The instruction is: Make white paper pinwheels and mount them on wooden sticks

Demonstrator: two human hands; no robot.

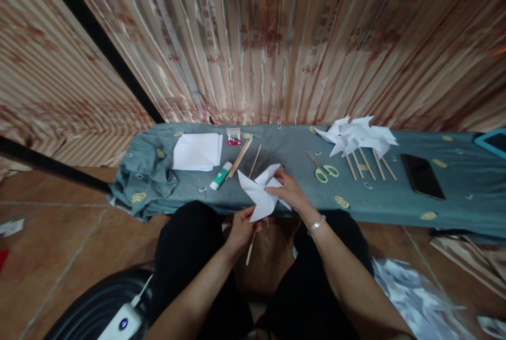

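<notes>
A white folded-paper pinwheel (261, 190) sits at the near edge of the grey-blue cloth-covered bench (395, 197), over the person's lap. The left hand (240, 226) grips its lower blade and thin wooden stick (250, 248); the right hand (288, 190) pinches its centre. Yellow-handled scissors (324, 170) and a green-capped glue stick (220, 176) lie nearby.

No text, label, brand or number is legible. The corrugated wall (276, 39) behind the cloth-covered bench (284, 145) carries rows of red printed marks, too blurred to read. The glue stick (220, 176) and the small red box (233, 137) on the bench show no readable lettering at this size.
</notes>
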